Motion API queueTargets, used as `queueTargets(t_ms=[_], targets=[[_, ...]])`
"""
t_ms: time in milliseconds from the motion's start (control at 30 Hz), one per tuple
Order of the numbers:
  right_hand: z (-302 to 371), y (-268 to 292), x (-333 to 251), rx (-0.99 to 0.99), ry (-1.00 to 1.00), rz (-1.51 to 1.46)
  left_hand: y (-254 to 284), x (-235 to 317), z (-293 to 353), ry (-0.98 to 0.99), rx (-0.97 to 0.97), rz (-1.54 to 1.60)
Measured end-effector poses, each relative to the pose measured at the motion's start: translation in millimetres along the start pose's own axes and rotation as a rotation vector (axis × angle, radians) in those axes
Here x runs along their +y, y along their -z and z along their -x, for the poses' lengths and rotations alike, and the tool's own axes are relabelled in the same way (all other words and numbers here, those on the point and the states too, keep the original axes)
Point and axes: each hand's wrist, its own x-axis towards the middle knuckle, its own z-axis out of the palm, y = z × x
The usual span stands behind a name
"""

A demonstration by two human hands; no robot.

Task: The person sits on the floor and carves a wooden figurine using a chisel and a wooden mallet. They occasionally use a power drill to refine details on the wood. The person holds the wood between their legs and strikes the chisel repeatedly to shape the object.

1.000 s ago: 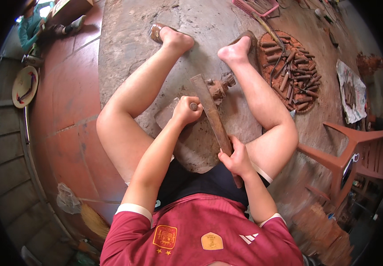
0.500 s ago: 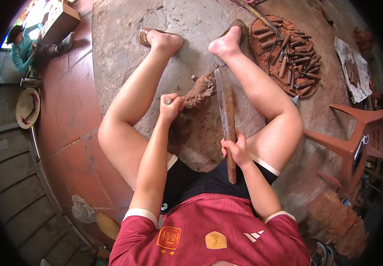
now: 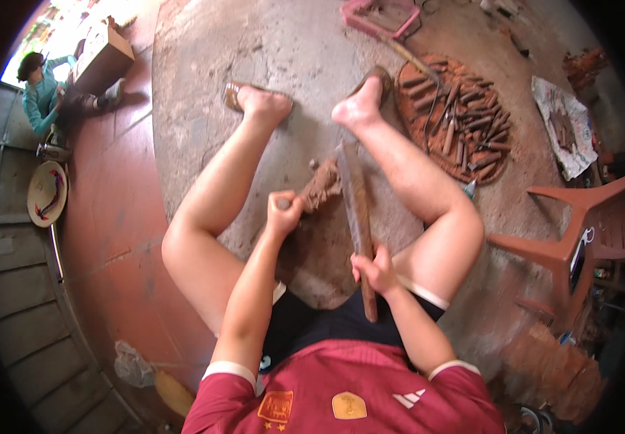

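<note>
Between my bent legs, my left hand (image 3: 284,212) is closed around a rod-like handle, whose round end shows at the fist. A rough lump of brown clay (image 3: 322,186) sits at the handle's far side, just beyond my knuckles. My right hand (image 3: 375,269) grips a long, flat wooden paddle (image 3: 356,210) near its lower end. The paddle slants up and slightly left, its upper part right against or just over the lump's right edge; I cannot tell whether they touch.
A round tray (image 3: 410,123) of reddish powder holds many brown clay-like sticks. Beyond it lies a pink basket (image 3: 381,32). A brown plastic chair (image 3: 576,210) and a white sack (image 3: 562,130) stand right. Far left, another person (image 3: 41,94) sits by a box (image 3: 103,58).
The whole view has shifted, bringing more of the pink basket into sight. The paddle's upper end has tilted a little left, closer to the clay. Both hands keep their hold.
</note>
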Motion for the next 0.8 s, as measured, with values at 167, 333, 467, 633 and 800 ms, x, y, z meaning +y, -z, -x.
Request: queueTargets(t_ms=[167,333,467,633,800], targets=[[5.0,-1.2,-19.4,-0.115,0.163,0.278,-12.6,-4.2,-5.8,-0.119,-0.033,-0.112],[9.6,-10.2,-41.7,-0.072,0.202,0.678,-12.2,6.0,-5.7,-0.04,-0.064,-0.12],[15.5,-18.6,-38.6,-0.018,0.561,0.955,-15.7,-4.8,-6.2,-0.084,0.004,-0.146],[27.3,-36.8,-50.0,-0.043,0.405,1.335,-4.6,-11.6,-6.2,-0.044,-0.196,-0.372],[35.9,-38.7,-29.5,0.066,0.493,1.269,-4.3,8.8,-3.5,-0.126,-0.098,-0.35]])
